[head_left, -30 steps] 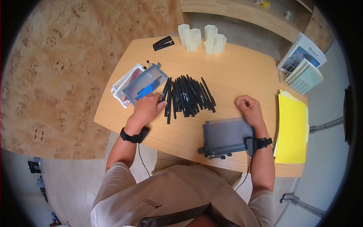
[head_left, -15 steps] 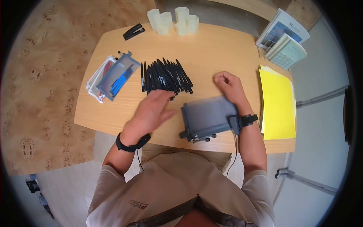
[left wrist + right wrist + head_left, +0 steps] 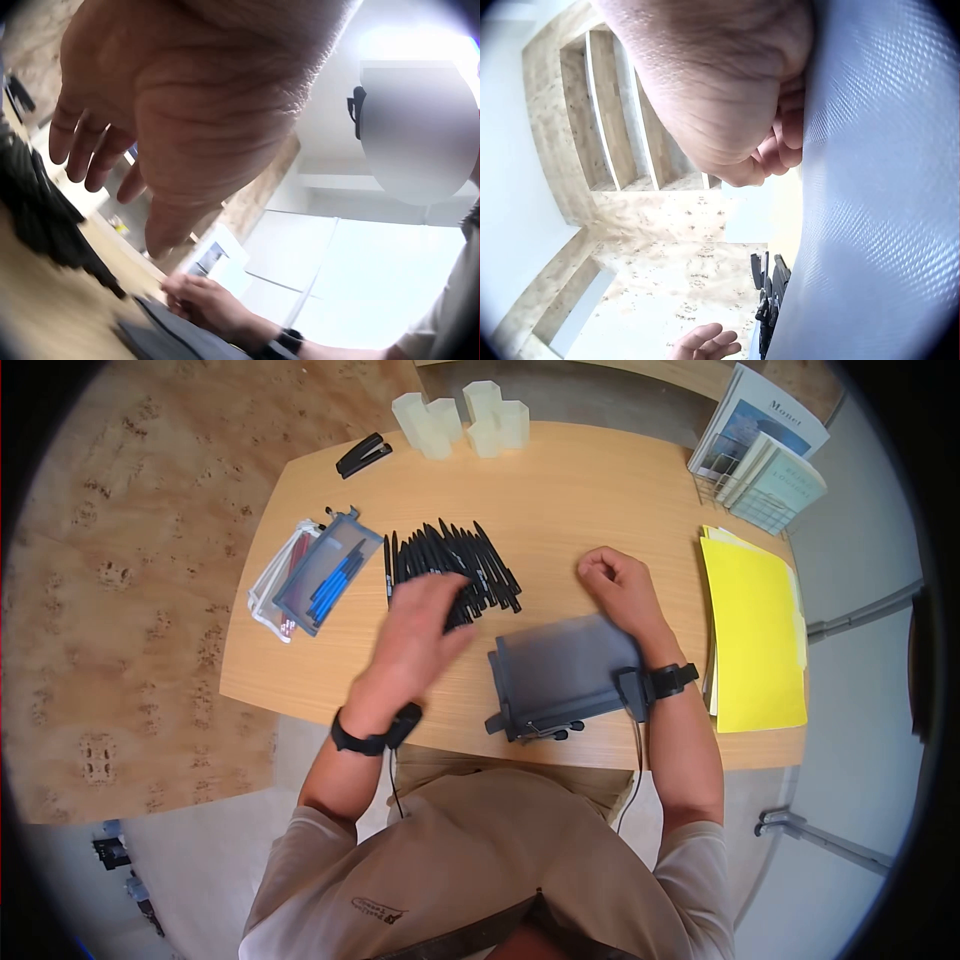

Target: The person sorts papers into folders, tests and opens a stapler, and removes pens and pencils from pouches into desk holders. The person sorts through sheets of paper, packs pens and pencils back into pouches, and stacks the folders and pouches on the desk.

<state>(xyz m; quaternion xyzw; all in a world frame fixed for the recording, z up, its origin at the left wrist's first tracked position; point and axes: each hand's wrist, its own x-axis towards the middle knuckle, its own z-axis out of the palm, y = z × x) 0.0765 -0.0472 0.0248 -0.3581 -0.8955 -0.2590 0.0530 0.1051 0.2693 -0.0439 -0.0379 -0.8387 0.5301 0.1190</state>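
Note:
Over the near-left part of a pile of black pens (image 3: 465, 565) hovers my left hand (image 3: 405, 635), blurred, its fingers apart. In the left wrist view the fingers of that hand (image 3: 172, 127) hang relaxed with nothing between them, the black pens (image 3: 37, 202) beyond. My right hand (image 3: 622, 595) rests loosely curled on the table, holding nothing, its wrist by the edge of a grey mesh pouch (image 3: 565, 665). The right wrist view has this hand (image 3: 735, 97) beside the pouch mesh (image 3: 877, 195).
Left of the pens, a grey pouch with blue pens (image 3: 335, 588) overlaps a white-edged pouch (image 3: 268, 595) with red items. A stapler (image 3: 363, 456) and pale hexagonal holders (image 3: 485, 425) stand at the back. Yellow folders (image 3: 758, 640) and a wire rack of books (image 3: 765, 485) are at right.
My left hand has moved from the left end of the pens, beside the blue-pen pouch, rightward and over the pile's near side. The head view has shifted; my right hand stays by the grey pouch.

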